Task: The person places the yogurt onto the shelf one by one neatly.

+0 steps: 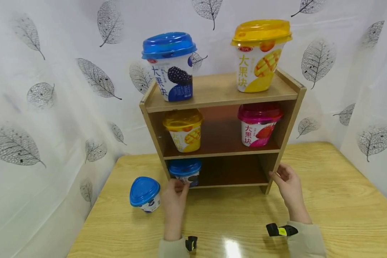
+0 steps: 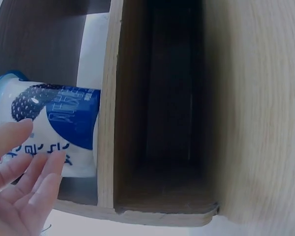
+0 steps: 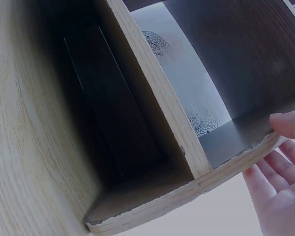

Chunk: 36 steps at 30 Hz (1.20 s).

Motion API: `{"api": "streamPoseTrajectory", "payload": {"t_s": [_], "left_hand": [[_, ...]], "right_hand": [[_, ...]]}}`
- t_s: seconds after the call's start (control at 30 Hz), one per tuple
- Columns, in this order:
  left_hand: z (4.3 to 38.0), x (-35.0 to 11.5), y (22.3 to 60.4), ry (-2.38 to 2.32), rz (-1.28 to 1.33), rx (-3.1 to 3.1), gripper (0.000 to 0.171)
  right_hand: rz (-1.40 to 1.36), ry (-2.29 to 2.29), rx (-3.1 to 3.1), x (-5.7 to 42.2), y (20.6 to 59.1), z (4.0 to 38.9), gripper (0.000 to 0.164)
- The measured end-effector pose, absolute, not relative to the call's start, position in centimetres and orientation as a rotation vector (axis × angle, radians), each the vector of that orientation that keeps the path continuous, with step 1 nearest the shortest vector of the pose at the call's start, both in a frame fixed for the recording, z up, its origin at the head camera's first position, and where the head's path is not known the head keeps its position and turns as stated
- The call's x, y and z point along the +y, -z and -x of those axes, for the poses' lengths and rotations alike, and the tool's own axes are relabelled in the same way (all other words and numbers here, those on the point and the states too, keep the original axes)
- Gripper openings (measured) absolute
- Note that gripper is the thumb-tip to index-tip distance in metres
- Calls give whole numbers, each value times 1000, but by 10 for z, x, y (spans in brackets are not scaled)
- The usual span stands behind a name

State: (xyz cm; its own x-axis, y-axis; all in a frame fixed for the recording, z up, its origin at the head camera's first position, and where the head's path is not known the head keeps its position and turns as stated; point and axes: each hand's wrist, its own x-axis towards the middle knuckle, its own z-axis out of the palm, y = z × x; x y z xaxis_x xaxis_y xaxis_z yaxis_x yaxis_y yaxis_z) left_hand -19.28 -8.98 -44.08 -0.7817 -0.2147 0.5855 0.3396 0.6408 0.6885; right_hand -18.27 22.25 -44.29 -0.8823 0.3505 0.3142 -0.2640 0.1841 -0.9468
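Observation:
A small wooden shelf [image 1: 225,154] stands on the table with yogurt cups on its levels. On the lowest board at the left sits a blue-lidded yogurt cup [image 1: 185,171] with a blackberry picture. My left hand [image 1: 175,199] is at the front of this cup, and in the left wrist view its fingers [image 2: 51,169] lie loosely bent by the white label, not wrapped round it. With my right hand [image 1: 288,186] I hold the shelf's right side panel [image 3: 236,167], thumb on the inner side and fingers on the outer side.
Another blue-lidded cup [image 1: 145,193] stands on the table left of the shelf. The middle level holds a yellow-lidded cup [image 1: 184,130] and a pink-lidded cup [image 1: 259,125]. On top stand a blue-lidded cup [image 1: 170,68] and a yellow-lidded cup [image 1: 259,57]. Leaf-patterned cloth [image 1: 64,136] hangs behind.

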Motion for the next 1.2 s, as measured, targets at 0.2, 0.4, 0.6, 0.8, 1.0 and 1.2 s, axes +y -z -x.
{"api": "streamPoseTrajectory", "payload": {"t_s": [0.2, 0.4, 0.6, 0.8, 1.0, 1.2], "left_hand": [[194, -87, 442, 1112, 158, -2186, 17], [192, -83, 441, 1240, 150, -2232, 16], [192, -79, 442, 1296, 167, -2258, 19], [195, -78, 445, 1261, 200, -2252, 22], [194, -76, 445, 1224, 195, -2311, 28], [194, -75, 445, 1226, 206, -2339, 30]], "right_hand": [[81, -1738, -2012, 222, 439, 182, 31], [91, -1724, -2034, 222, 440, 182, 36], [116, -1692, -2064, 223, 440, 183, 36], [103, -1717, -2045, 222, 439, 182, 37], [72, -1733, -2025, 223, 440, 182, 35], [102, -1749, -2035, 223, 440, 181, 38]]}}
